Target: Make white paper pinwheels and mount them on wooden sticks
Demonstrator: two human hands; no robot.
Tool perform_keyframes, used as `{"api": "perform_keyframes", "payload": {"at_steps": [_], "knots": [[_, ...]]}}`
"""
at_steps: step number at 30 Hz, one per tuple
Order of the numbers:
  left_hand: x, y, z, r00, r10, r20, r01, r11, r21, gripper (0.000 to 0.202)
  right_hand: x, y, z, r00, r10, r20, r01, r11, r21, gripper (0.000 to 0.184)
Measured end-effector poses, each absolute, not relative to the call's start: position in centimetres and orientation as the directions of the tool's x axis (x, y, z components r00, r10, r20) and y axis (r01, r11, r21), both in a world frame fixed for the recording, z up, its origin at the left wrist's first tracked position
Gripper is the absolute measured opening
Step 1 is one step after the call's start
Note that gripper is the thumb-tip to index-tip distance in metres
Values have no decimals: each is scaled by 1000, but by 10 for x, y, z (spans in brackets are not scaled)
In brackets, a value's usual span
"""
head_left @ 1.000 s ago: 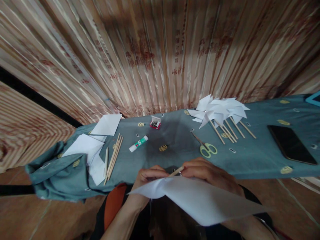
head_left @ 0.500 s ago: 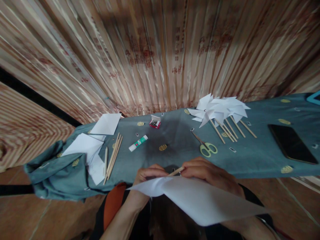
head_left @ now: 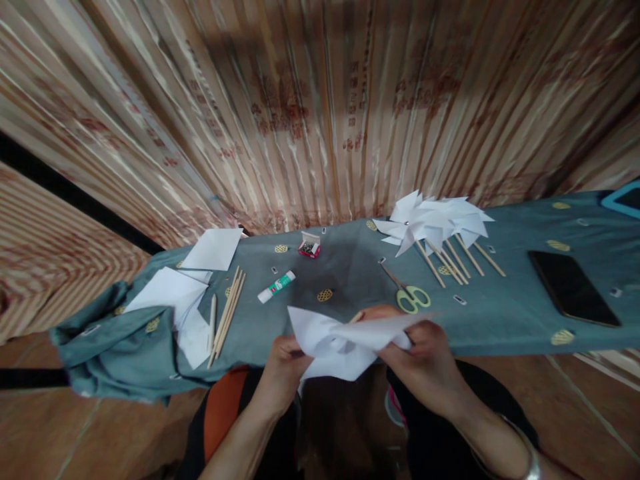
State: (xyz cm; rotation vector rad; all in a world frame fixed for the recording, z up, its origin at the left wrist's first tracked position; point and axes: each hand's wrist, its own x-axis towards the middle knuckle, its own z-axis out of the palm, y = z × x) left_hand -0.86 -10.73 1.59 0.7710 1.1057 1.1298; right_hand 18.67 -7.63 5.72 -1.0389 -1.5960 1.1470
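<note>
A white paper pinwheel is held at the table's near edge, its blades curled and one of them smeared by motion. My left hand pinches its left side between thumb and fingers. On the right, my right hand grips the paper's right side, with some fingers behind it. A bit of wooden stick shows behind the top of the paper; the rest is hidden. Just beyond my right hand lie scissors with pale green handles. Farther off are a glue stick and a small open red box of pins.
Several pinwheels on sticks lie together at the back right. A phone rests at the right. White paper sheets and wooden sticks lie at the left on the green cloth. A curtain hangs behind the table.
The pinwheel has turned, so its curled front now faces up and its stick is mostly hidden. My right hand has moved from the stick to the paper's right side; my left also grips paper.
</note>
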Motion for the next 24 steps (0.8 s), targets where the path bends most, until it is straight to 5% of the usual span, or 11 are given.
{"api": "perform_keyframes", "payload": {"at_steps": [3,13,20,24], "knots": [[-6,-108,6,-24,952,-306,-293,286,912,23,183,-64,43,-268,963,29,88,54,-995,22],[-2,-125,-4,-147,942,-303,-285,253,925,17,165,-46,4,-328,927,-182,-55,-211,-976,48],[10,-149,-26,-293,848,-443,-459,281,843,24,156,-37,-7,-486,829,-275,209,-195,-958,54],[18,-159,-39,-300,775,-557,-579,316,752,22,152,-31,-7,-549,773,-318,334,-146,-931,42]]}}
